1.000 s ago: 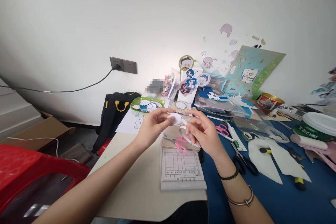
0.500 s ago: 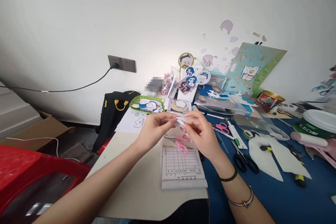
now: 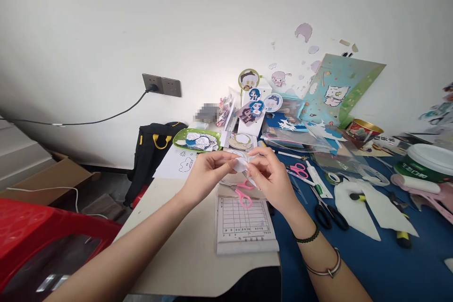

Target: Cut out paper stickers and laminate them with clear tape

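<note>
Paper: a white paper piece (image 3: 240,164), thin and rounded on its near side, is held up between both hands, over the far part of the pale worktop (image 3: 184,236) and toward its right edge.
Left fingers: the left hand (image 3: 208,174) has thumb and forefinger drawn narrow, pinching the piece at its left edge.
Right fingers: the right hand (image 3: 271,174) pinches the other side, tips close together; from here I can't make out how much paper sits between them.
Handling: I'd say a light grip at the very rim suits something this thin, the left side holding steady while the right makes only small, low movements. Bending it sharply could leave a crease, and pressing hard might tear it.
Arms: the left forearm slants in across the worktop's left edge, the right one comes up from the near right; the fingertips almost meet, palms turned toward each other, thumbs nearer the wearer.
Right wrist: a braided band (image 3: 307,236) and, lower down, a metal bangle.
Pad: under the hands and nearer the wearer, a form pad (image 3: 244,226) lies by the worktop's near right corner, pink scissors (image 3: 241,190) at its far end.
Tray: a green tray (image 3: 176,140) of cut-outs stands at the far left corner.
</note>
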Motion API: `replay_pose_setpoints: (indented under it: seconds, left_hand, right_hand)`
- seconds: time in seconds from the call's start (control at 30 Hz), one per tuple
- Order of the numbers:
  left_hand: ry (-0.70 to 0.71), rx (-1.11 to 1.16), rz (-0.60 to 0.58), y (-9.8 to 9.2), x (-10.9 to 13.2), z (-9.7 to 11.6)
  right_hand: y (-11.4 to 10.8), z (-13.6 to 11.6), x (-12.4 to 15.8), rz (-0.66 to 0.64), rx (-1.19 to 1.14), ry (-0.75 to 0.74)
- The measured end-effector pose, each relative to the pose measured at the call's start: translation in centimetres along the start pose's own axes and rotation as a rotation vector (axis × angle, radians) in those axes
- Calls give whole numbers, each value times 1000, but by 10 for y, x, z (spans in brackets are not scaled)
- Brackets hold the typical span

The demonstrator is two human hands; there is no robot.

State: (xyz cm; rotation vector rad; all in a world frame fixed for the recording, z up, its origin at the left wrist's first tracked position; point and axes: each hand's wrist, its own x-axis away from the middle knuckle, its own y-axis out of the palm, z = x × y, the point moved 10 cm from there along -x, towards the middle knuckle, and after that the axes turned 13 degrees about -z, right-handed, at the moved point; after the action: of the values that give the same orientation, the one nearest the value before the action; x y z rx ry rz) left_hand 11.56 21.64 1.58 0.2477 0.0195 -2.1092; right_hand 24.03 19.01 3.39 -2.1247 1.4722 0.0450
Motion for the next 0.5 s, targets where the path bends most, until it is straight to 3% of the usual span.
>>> replay_pose_setpoints:
  seconds: [0.5]
  left_hand:
    - [-17, -27, -8, 5, 0, -6]
  right_hand:
    - [0, 1, 0, 24, 78, 20]
